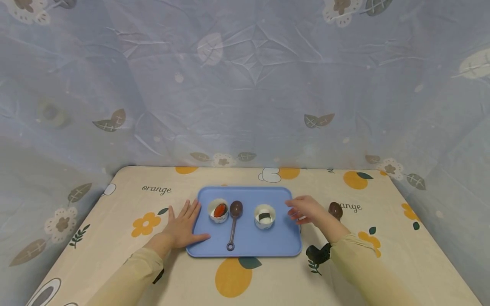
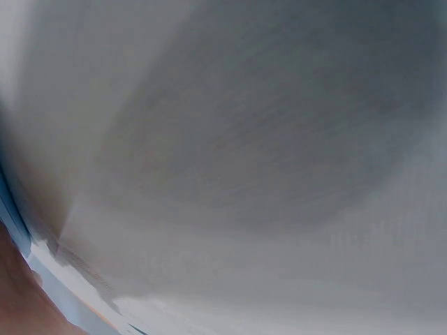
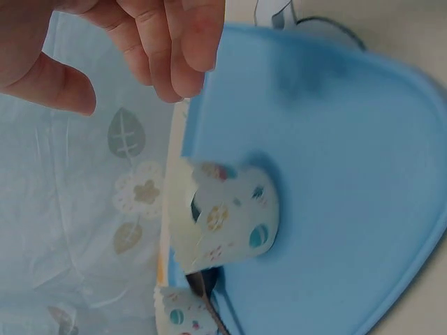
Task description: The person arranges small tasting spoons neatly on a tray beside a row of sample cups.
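Note:
My left hand [image 1: 180, 229] lies with fingers spread along the left edge of a blue tray [image 1: 252, 244], its thumb reaching over the rim. Over the tray's right edge hangs my right hand [image 1: 306, 209], fingers loosely bent and holding nothing. Nearest to it is a patterned paper cup [image 3: 241, 216] containing a white rice piece [image 1: 264, 218] with a dark band. Another paper cup [image 1: 218, 220], at the tray's left, holds an orange-red sushi piece [image 1: 220, 210]. Between the cups lies a brown spoon [image 1: 232, 231], bowl away from me. Pale, blurred fabric fills most of the left wrist view.
A second brown spoon-like bowl [image 1: 335, 210] shows beyond my right forearm, which covers the rest. A black object [image 1: 318, 254] sits beside my right sleeve. The table has an orange-print cloth [image 1: 153, 255], and a grey-blue curtain [image 1: 229, 97] hangs behind it.

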